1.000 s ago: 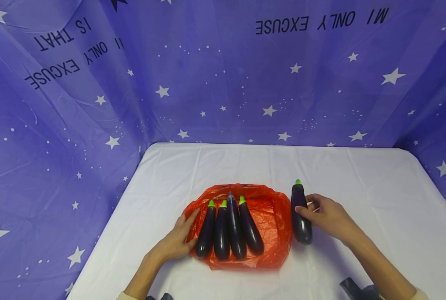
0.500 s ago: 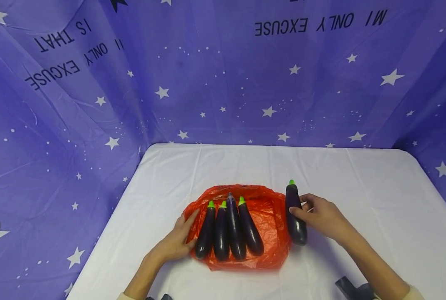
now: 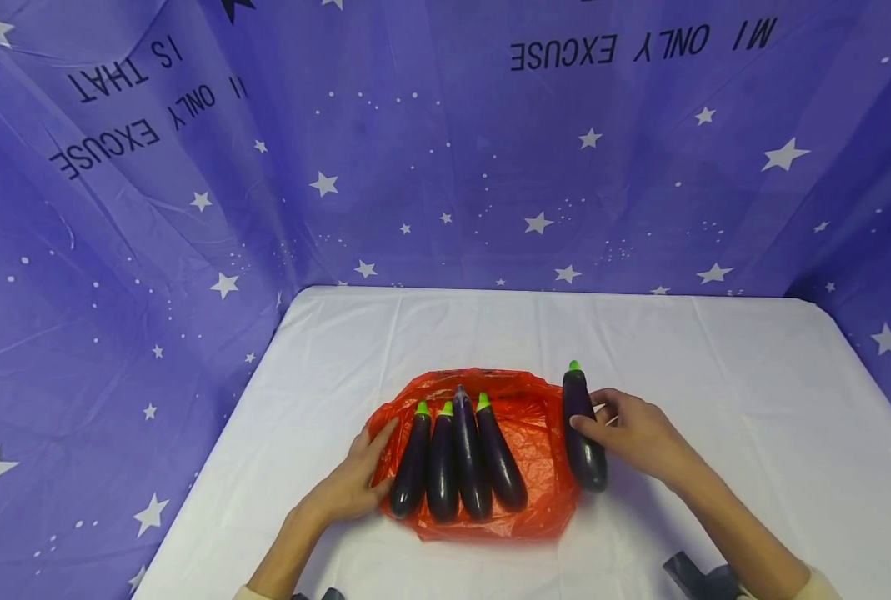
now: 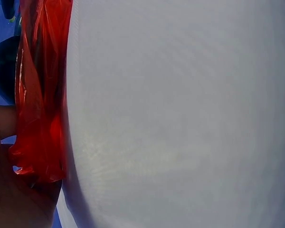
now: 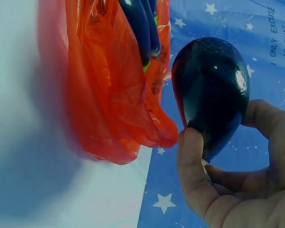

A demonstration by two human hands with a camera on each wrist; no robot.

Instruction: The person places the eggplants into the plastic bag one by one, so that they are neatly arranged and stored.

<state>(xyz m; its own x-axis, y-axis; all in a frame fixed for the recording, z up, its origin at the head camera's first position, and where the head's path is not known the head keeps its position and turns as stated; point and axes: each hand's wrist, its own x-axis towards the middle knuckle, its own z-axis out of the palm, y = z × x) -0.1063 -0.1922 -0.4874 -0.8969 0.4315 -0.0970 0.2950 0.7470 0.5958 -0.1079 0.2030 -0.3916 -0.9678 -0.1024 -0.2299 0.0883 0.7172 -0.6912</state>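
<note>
A red plastic bag (image 3: 538, 454) lies spread on the table with its mouth gaping. Inside it, several dark purple eggplants (image 3: 469, 467) lie side by side, most with green stem ends. At the bag's left edge is my left hand (image 3: 349, 482); its thumb reaches inside and its fingers hold the side of the bag, partly hidden by the film in the left wrist view. My right hand (image 3: 636, 433) grips another eggplant (image 3: 583, 446) between thumb and fingers. That eggplant is held over the bag's right edge, stem end away from me, and the right wrist view shows its round end (image 5: 211, 85).
A white cloth (image 3: 753, 383) covers the table. Purple star-printed curtains (image 3: 445, 167) hang behind it and at both sides. Dark gear (image 3: 696, 575) shows below the right forearm, and another dark piece (image 3: 332, 593) by the left.
My right hand has moved slightly left with its eggplant, from beside the bag to over its right edge. The left hand and the eggplants in the bag have stayed put.
</note>
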